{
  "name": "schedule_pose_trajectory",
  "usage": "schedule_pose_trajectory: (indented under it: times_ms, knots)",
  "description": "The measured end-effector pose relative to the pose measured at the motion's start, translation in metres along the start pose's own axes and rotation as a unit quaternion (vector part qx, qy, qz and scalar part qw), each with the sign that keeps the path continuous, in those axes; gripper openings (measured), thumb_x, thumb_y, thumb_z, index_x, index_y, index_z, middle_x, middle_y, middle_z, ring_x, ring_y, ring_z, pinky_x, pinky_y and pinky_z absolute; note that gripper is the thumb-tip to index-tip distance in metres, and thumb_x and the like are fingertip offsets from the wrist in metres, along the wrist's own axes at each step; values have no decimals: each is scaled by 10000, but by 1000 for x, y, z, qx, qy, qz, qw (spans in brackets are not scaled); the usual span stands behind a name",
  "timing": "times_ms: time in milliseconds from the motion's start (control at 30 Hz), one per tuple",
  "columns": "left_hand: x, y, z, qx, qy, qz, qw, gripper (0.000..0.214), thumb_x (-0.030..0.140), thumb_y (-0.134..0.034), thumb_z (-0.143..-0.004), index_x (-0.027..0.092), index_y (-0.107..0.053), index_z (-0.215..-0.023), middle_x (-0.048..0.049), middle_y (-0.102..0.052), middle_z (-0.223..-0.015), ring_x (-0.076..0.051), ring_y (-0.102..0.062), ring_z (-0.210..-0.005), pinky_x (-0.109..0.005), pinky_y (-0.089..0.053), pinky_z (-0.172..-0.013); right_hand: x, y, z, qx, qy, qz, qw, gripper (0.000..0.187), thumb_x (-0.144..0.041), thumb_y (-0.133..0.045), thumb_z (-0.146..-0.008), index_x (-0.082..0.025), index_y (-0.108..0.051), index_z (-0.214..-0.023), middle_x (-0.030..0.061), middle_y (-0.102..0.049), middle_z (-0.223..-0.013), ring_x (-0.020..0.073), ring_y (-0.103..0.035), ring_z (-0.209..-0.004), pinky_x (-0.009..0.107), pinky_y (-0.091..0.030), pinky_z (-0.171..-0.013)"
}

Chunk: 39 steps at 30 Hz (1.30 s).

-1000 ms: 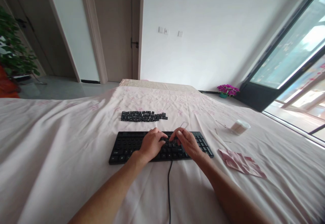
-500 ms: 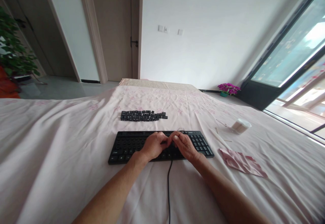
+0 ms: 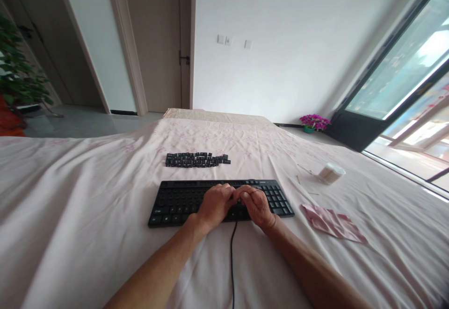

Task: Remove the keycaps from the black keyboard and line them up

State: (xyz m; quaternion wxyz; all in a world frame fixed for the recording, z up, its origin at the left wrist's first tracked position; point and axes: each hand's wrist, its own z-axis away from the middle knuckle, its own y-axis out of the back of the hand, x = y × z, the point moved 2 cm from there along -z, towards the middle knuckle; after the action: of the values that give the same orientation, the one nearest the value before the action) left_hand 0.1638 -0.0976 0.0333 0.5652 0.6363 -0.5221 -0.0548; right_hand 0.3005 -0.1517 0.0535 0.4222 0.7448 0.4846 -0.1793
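A black keyboard (image 3: 175,201) lies on the pink bedspread, its left half bared of caps and its number pad still covered with keys. Over its right-middle part, my left hand (image 3: 218,204) and my right hand (image 3: 255,202) meet at the fingertips, both with fingers curled and closed. Thin wires, like those of a wire keycap puller (image 3: 257,187), stick out beyond my right hand's knuckles. Whatever lies between the left fingers is hidden. Behind the keyboard, several loose black keycaps (image 3: 192,160) sit in rough rows.
A clear tub of cotton swabs (image 3: 331,173) stands at right, with a few loose swabs (image 3: 313,193) near it. A folded pink cloth (image 3: 333,224) lies right of the keyboard. The keyboard's black cable (image 3: 232,257) runs toward me over the bedspread (image 3: 105,234).
The wires by my right hand have tipped lower, toward the right. My right hand has turned slightly, and both hands stay together over the same keyboard area.
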Motion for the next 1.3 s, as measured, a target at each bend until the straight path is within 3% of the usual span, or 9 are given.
schedule_pose_trajectory:
  times_ms: [167,333,500,600,700,833,1100,1300]
  knots:
    - [-1,0,0,-3,1,83,997,196,352,-471,-902,207,-567,-812,8,-580,-823,-126,-550,-730,-230,-385,-668,0,0,1,48,-15,1,999,355,-303,-347,-969,-180,-604,-758,31,-617,-734,118,-517,-582,245,-446,-586]
    - [-6,2,-2,24,21,162,986,36,196,-568,-805,199,-583,-838,12,-600,-828,-132,-570,-785,-236,-430,-716,-4,-1,-2,28,14,37,999,331,-276,-345,-962,-187,-623,-805,36,-636,-776,135,-560,-648,261,-459,-650]
    - [-17,-1,-5,44,110,270,956,350,66,-576,-700,194,-568,-1025,-5,-632,-883,-121,-610,-798,-234,-493,-725,-8,10,-5,49,29,227,972,259,-251,-389,-943,-211,-636,-877,47,-652,-794,183,-563,-784,322,-420,-803]
    - [-22,-3,-6,62,137,314,938,372,61,-591,-689,177,-556,-1041,-25,-636,-920,-116,-628,-797,-242,-510,-746,-6,14,-9,9,7,309,951,256,-249,-384,-953,-209,-635,-983,59,-653,-798,193,-548,-826,321,-397,-824]
    - [-24,-3,-6,72,140,330,931,389,61,-602,-693,176,-545,-1060,-32,-644,-926,-122,-640,-803,-246,-515,-743,-4,10,-12,-56,-4,312,948,300,-253,-337,-972,-204,-616,-1071,67,-641,-860,173,-562,-819,276,-410,-763]
    - [-23,-4,-5,75,130,353,923,408,116,-644,-704,182,-524,-1089,-34,-655,-925,-131,-649,-787,-238,-518,-701,-2,2,-16,-111,-35,321,940,239,-323,-440,-946,-261,-648,-1047,35,-636,-884,144,-598,-785,226,-385,-652]
    - [-20,3,-7,80,135,309,938,428,92,-611,-710,188,-534,-1120,-49,-652,-996,-118,-639,-755,-236,-505,-694,0,2,-22,-106,-105,311,938,138,-244,-539,-866,-265,-666,-916,-2,-682,-895,163,-641,-783,240,-396,-662]
    - [-31,35,-6,57,105,103,987,213,137,-614,-735,209,-637,-934,-28,-644,-942,-175,-589,-899,-290,-456,-819,16,11,-45,-36,-146,293,944,207,-362,-511,-872,-246,-682,-851,10,-708,-863,194,-639,-785,263,-404,-666]
